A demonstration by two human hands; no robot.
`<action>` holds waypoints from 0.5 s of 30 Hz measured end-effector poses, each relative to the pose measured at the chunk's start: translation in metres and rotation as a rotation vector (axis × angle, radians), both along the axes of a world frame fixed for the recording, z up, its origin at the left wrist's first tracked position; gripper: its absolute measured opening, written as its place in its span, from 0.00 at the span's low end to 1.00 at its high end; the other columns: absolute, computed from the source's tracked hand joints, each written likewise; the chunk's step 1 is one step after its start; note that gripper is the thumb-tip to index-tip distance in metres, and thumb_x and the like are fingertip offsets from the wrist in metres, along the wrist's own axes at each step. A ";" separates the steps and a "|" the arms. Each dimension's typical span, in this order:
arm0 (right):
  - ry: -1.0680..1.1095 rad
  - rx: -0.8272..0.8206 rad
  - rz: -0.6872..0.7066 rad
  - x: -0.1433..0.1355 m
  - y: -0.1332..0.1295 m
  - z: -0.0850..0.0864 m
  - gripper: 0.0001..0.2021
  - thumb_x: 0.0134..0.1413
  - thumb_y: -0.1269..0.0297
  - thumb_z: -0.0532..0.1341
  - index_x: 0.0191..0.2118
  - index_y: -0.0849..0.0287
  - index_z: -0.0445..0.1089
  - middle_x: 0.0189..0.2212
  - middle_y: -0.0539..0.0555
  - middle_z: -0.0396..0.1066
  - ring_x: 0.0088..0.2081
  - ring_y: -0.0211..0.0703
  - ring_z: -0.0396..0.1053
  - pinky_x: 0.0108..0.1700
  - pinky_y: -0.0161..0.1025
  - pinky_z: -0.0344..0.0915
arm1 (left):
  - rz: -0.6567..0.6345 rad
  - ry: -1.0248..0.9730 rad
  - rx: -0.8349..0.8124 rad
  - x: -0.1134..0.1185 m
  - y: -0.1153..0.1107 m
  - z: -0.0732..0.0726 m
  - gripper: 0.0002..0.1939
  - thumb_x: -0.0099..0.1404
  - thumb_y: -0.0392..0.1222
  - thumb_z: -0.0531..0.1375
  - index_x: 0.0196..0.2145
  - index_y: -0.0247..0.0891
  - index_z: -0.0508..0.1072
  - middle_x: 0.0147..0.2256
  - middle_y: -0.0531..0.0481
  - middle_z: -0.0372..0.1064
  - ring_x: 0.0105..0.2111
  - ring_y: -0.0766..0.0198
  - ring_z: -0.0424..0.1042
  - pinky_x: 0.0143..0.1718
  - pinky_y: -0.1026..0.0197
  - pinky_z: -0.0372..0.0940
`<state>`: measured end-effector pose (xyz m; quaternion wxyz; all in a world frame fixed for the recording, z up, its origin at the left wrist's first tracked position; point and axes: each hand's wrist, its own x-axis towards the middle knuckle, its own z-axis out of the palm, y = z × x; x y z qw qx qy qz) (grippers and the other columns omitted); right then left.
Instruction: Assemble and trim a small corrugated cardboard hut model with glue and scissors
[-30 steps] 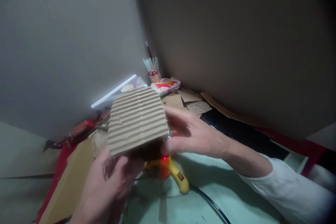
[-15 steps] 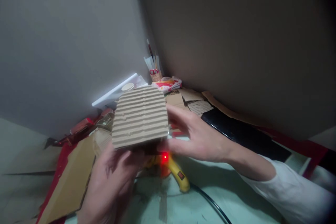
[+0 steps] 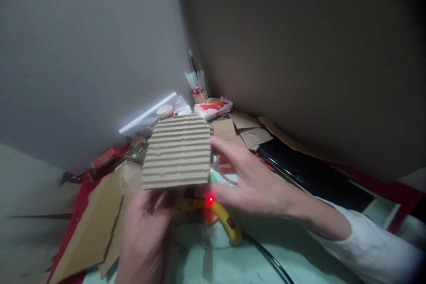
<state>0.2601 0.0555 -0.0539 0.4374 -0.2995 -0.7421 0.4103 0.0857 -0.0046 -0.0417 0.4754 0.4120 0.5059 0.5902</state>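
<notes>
A piece of corrugated cardboard (image 3: 178, 153), ridged on its upper face, is held up between my two hands above the table. My left hand (image 3: 149, 222) grips its lower left edge from beneath; its fingertips are hidden under the piece and blurred. On the right side, my right hand (image 3: 249, 177) holds the edge with fingers bent around it. Just below lies a yellow glue gun (image 3: 229, 224) with a glowing red light and a black cord (image 3: 269, 257).
Flat cardboard (image 3: 88, 226) lies at the left edge, and more cardboard scraps (image 3: 224, 128) at the back. A black panel (image 3: 306, 173) is at the right. A pencil cup (image 3: 199, 96), tissue pack (image 3: 213, 107) and white paper roll (image 3: 149, 113) stand near the wall corner.
The cardboard piece has come down slightly and tilted, uncovering more of the round white-lidded container behind it. My left hand has shifted a little to the right. The view has moved slightly.
</notes>
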 end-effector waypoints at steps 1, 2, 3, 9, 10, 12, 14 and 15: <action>-0.002 -0.012 0.000 -0.001 0.000 -0.001 0.34 0.55 0.63 0.71 0.66 0.60 0.63 0.63 0.61 0.67 0.63 0.54 0.65 0.66 0.51 0.61 | 0.020 0.008 0.001 -0.001 0.000 -0.001 0.12 0.63 0.44 0.69 0.46 0.45 0.83 0.42 0.52 0.83 0.48 0.54 0.77 0.48 0.62 0.71; -0.005 -0.024 0.000 -0.002 -0.001 -0.002 0.34 0.55 0.64 0.71 0.66 0.59 0.63 0.62 0.61 0.68 0.62 0.55 0.66 0.65 0.53 0.62 | 0.032 0.010 0.002 -0.001 -0.001 -0.002 0.11 0.62 0.44 0.70 0.44 0.45 0.84 0.42 0.52 0.83 0.49 0.54 0.77 0.49 0.61 0.70; -0.009 -0.038 -0.003 -0.003 -0.001 -0.002 0.34 0.54 0.64 0.71 0.66 0.58 0.62 0.61 0.61 0.68 0.61 0.56 0.66 0.64 0.54 0.63 | 0.037 0.009 0.001 -0.002 -0.001 -0.003 0.11 0.62 0.44 0.70 0.43 0.45 0.84 0.42 0.53 0.82 0.49 0.53 0.76 0.50 0.60 0.69; 0.005 -0.049 -0.004 -0.006 -0.002 -0.005 0.34 0.53 0.65 0.70 0.65 0.59 0.62 0.57 0.63 0.67 0.61 0.58 0.65 0.60 0.55 0.66 | 0.063 0.106 0.030 -0.003 0.003 -0.007 0.09 0.64 0.40 0.67 0.43 0.45 0.82 0.45 0.53 0.81 0.52 0.53 0.75 0.51 0.59 0.68; 0.004 -0.044 -0.004 -0.007 -0.002 -0.006 0.34 0.52 0.65 0.71 0.64 0.58 0.63 0.57 0.62 0.67 0.61 0.58 0.65 0.60 0.55 0.67 | 0.071 0.148 0.030 -0.005 0.004 -0.008 0.09 0.63 0.39 0.67 0.42 0.45 0.82 0.45 0.52 0.81 0.51 0.52 0.75 0.51 0.58 0.68; -0.001 -0.039 -0.010 -0.007 -0.002 -0.006 0.33 0.52 0.65 0.71 0.63 0.57 0.63 0.57 0.61 0.68 0.60 0.57 0.65 0.60 0.55 0.67 | 0.088 0.219 0.006 -0.008 0.007 -0.010 0.07 0.62 0.42 0.68 0.39 0.44 0.82 0.42 0.51 0.82 0.47 0.50 0.77 0.48 0.55 0.70; -0.001 -0.029 -0.013 -0.007 -0.002 -0.007 0.33 0.52 0.64 0.72 0.63 0.57 0.64 0.56 0.61 0.68 0.60 0.57 0.65 0.60 0.55 0.66 | 0.078 0.276 -0.032 -0.011 0.010 -0.010 0.06 0.63 0.45 0.68 0.39 0.45 0.82 0.41 0.51 0.82 0.46 0.48 0.78 0.49 0.52 0.71; -0.002 -0.020 -0.011 -0.008 -0.002 -0.007 0.32 0.53 0.64 0.72 0.62 0.57 0.64 0.57 0.61 0.68 0.60 0.57 0.65 0.60 0.56 0.66 | 0.066 0.292 -0.035 -0.012 0.011 -0.009 0.06 0.63 0.45 0.68 0.39 0.46 0.82 0.42 0.51 0.82 0.47 0.48 0.78 0.52 0.52 0.70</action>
